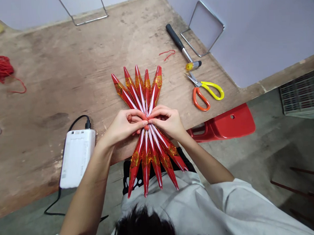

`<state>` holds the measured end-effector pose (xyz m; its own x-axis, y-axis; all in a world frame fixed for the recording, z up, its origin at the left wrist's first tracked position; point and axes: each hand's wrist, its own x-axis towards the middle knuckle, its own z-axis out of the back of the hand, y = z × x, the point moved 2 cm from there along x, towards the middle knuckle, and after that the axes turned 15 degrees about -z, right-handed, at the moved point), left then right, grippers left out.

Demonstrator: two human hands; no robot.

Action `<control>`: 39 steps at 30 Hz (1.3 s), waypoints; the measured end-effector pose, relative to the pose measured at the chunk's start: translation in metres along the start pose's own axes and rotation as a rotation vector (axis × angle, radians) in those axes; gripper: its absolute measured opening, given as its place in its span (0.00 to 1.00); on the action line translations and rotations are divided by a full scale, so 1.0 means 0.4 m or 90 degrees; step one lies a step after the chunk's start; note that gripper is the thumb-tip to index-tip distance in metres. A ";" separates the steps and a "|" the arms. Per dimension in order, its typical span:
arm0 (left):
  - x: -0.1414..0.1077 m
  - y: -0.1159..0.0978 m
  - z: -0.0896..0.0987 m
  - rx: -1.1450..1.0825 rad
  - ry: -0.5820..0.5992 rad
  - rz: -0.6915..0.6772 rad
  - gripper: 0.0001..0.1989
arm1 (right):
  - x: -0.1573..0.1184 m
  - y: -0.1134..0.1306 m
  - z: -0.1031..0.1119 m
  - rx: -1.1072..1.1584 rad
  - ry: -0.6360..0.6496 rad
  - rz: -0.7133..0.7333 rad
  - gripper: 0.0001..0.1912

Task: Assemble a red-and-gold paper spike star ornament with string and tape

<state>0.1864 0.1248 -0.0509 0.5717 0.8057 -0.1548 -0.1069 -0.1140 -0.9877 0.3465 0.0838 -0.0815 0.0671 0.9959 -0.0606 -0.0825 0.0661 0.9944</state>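
Note:
A bundle of folded red-and-gold paper (156, 162) with white inner edges fans out in pointed strips, several away from me and several toward my lap. It is pinched narrow at its middle. My left hand (126, 124) grips that middle from the left, thumb and forefinger pressed together. From the other side my right hand (167, 120) pinches the same spot, its fingertips meeting the left ones. Whatever lies right under the fingertips is hidden. The near strips reach past the table edge, above my clothes.
On the wooden table (74, 76) lie scissors (197, 84) with orange and yellow handles, a hammer (184, 48), a short red string (169, 53) and a red string bundle (0, 69). A white power bank (77, 159) with a black cable sits left. A red stool (230, 123) stands right.

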 end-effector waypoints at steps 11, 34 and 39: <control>-0.003 0.009 0.004 0.071 0.004 -0.128 0.06 | -0.005 -0.001 -0.003 -0.022 0.015 -0.023 0.06; -0.041 0.012 0.017 0.201 -0.113 -0.091 0.07 | -0.026 0.031 -0.019 -0.210 -0.024 0.118 0.05; -0.048 0.024 0.025 0.199 -0.077 -0.092 0.08 | -0.024 0.031 -0.016 -0.220 -0.010 0.093 0.05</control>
<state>0.1662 0.1142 -0.0571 0.5003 0.8658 0.0076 -0.2867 0.1740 -0.9421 0.3385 0.0755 -0.0691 0.0456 0.9955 0.0831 -0.4224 -0.0562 0.9047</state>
